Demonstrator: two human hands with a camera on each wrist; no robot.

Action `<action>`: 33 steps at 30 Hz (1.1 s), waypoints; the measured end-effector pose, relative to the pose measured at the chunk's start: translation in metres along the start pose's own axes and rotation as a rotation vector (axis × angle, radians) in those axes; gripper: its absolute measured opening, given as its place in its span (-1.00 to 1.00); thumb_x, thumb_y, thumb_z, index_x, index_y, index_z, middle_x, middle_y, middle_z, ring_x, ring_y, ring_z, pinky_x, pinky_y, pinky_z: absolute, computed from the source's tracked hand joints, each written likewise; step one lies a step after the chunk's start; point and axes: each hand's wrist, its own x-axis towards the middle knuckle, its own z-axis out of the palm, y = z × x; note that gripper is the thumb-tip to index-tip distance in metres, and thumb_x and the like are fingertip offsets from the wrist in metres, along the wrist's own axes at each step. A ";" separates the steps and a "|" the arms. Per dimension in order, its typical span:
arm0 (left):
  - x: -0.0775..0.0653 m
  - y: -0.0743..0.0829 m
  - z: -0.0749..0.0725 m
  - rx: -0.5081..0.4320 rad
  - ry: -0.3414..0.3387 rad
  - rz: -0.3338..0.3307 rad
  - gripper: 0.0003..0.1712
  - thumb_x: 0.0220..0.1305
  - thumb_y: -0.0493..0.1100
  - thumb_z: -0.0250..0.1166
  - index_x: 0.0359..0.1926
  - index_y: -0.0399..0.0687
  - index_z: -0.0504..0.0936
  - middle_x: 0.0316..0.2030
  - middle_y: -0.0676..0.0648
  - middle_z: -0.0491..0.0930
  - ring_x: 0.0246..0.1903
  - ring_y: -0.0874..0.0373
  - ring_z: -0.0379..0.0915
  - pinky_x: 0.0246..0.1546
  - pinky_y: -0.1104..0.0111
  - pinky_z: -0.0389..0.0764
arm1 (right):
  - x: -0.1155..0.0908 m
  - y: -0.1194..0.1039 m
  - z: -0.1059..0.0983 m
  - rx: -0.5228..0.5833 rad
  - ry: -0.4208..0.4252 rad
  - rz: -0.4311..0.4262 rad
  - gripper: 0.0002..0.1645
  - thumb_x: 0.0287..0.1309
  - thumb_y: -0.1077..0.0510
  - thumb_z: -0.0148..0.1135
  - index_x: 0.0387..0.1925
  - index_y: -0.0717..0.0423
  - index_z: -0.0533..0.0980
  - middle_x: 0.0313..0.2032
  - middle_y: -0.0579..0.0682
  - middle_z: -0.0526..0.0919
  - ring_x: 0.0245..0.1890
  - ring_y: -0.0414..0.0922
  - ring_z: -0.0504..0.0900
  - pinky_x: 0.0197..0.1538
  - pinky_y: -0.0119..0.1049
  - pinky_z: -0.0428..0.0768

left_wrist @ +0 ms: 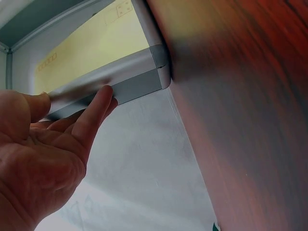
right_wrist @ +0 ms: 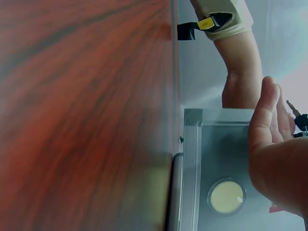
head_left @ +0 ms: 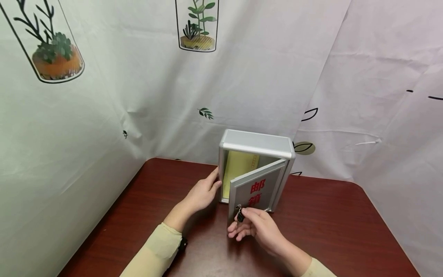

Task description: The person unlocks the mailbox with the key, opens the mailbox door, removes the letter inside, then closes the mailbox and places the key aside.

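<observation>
A silver-grey mailbox (head_left: pixel 257 139) stands on the table, its door (head_left: pixel 254 192) with red characters swung partly outward. Inside leans a yellow envelope (head_left: pixel 239 167), seen also in the left wrist view. My left hand (head_left: pixel 204 192) rests on the box's left side, fingers extended along the outer wall; in the left wrist view the thumb touches the front edge. At the door's lock, my right hand (head_left: pixel 263 227) pinches a black-headed key (head_left: pixel 240 216) between thumb and forefinger. A key blade (right_wrist: pixel 291 108) shows past the fingers in the right wrist view.
The dark reddish-brown table (head_left: pixel 322 223) reaches a pale cloth backdrop (head_left: pixel 166 96) printed with plants. A round window (right_wrist: pixel 226 197) in the door's lower part looks pale yellow. A black strap (right_wrist: pixel 186 31) hangs at the left sleeve.
</observation>
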 end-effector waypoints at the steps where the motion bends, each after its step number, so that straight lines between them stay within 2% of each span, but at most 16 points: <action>1: 0.000 0.000 0.000 0.002 0.000 0.000 -0.28 0.77 -0.11 0.16 0.77 -0.08 0.21 0.48 -0.31 0.54 0.40 -0.25 0.57 0.42 -0.15 0.54 | -0.002 0.000 -0.001 -0.003 -0.010 -0.007 -0.52 0.81 0.12 -0.11 -0.08 0.48 0.55 -0.16 0.24 0.86 -0.18 -0.01 0.90 -0.17 -0.25 0.82; 5: 0.000 0.000 0.001 0.000 -0.003 0.000 -0.29 0.76 -0.12 0.16 0.76 -0.12 0.22 0.48 -0.32 0.54 0.40 -0.25 0.56 0.42 -0.15 0.53 | -0.011 -0.002 -0.007 -0.032 -0.035 -0.022 -0.41 0.82 0.14 -0.15 -0.03 0.75 0.44 -0.18 0.21 0.87 -0.19 -0.01 0.90 -0.16 -0.25 0.82; 7: -0.001 0.000 0.001 -0.001 -0.003 0.002 -0.29 0.76 -0.12 0.16 0.76 -0.15 0.22 0.48 -0.33 0.54 0.40 -0.25 0.56 0.42 -0.15 0.53 | -0.015 -0.004 -0.010 -0.042 -0.040 -0.022 -0.40 0.82 0.15 -0.16 -0.03 0.77 0.43 -0.20 0.19 0.87 -0.19 0.00 0.90 -0.16 -0.25 0.82; 9: -0.001 0.001 0.001 -0.001 -0.004 0.006 -0.29 0.76 -0.12 0.16 0.76 -0.16 0.21 0.47 -0.33 0.55 0.40 -0.25 0.57 0.42 -0.15 0.54 | -0.019 -0.005 -0.014 -0.051 -0.041 -0.022 -0.44 0.82 0.16 -0.17 -0.07 0.68 0.48 -0.21 0.19 0.87 -0.18 0.02 0.91 -0.15 -0.24 0.82; 13: -0.001 0.001 0.002 0.002 -0.006 0.007 -0.27 0.76 -0.13 0.17 0.77 -0.15 0.19 0.46 -0.32 0.57 0.39 -0.25 0.58 0.41 -0.15 0.54 | -0.027 -0.008 -0.020 -0.068 -0.040 0.000 -0.54 0.83 0.15 -0.18 -0.08 0.36 0.57 -0.22 0.20 0.88 -0.19 0.02 0.91 -0.15 -0.21 0.83; 14: -0.001 0.001 0.003 0.001 -0.005 0.006 -0.27 0.76 -0.13 0.17 0.77 -0.15 0.19 0.46 -0.32 0.57 0.39 -0.26 0.58 0.41 -0.15 0.54 | -0.029 -0.009 -0.022 -0.071 -0.041 0.003 -0.54 0.83 0.15 -0.19 -0.08 0.36 0.57 -0.22 0.21 0.87 -0.19 0.02 0.91 -0.15 -0.21 0.83; 20: 0.000 0.000 0.005 0.005 0.002 0.004 -0.30 0.77 -0.11 0.15 0.74 -0.20 0.23 0.45 -0.34 0.57 0.39 -0.26 0.58 0.41 -0.15 0.54 | -0.041 -0.014 -0.030 -0.034 -0.093 -0.016 -0.43 0.82 0.21 -0.27 -0.07 0.79 0.37 -0.22 0.22 0.87 -0.19 0.02 0.90 -0.15 -0.22 0.83; 23: -0.001 -0.001 0.006 0.005 0.005 0.008 -0.31 0.77 -0.10 0.15 0.72 -0.23 0.24 0.45 -0.35 0.57 0.40 -0.26 0.57 0.42 -0.15 0.53 | -0.048 -0.016 -0.035 0.004 -0.119 -0.016 -0.42 0.82 0.23 -0.30 -0.05 0.86 0.29 -0.20 0.20 0.87 -0.18 0.01 0.90 -0.14 -0.23 0.83; 28: 0.000 -0.002 0.006 -0.004 0.009 0.006 -0.32 0.77 -0.10 0.15 0.71 -0.26 0.26 0.45 -0.35 0.57 0.41 -0.25 0.56 0.43 -0.15 0.53 | -0.058 -0.019 -0.042 0.035 -0.154 -0.035 -0.47 0.79 0.28 -0.37 -0.06 0.83 0.28 -0.19 0.18 0.87 -0.17 0.03 0.90 -0.12 -0.21 0.83; 33: 0.000 0.000 0.006 -0.004 0.005 0.000 -0.33 0.78 -0.10 0.15 0.71 -0.25 0.27 0.45 -0.34 0.57 0.41 -0.25 0.55 0.43 -0.15 0.53 | -0.071 -0.023 -0.050 0.066 -0.143 -0.013 -0.47 0.80 0.28 -0.39 -0.07 0.60 0.46 -0.20 0.18 0.87 -0.17 0.04 0.91 -0.13 -0.21 0.84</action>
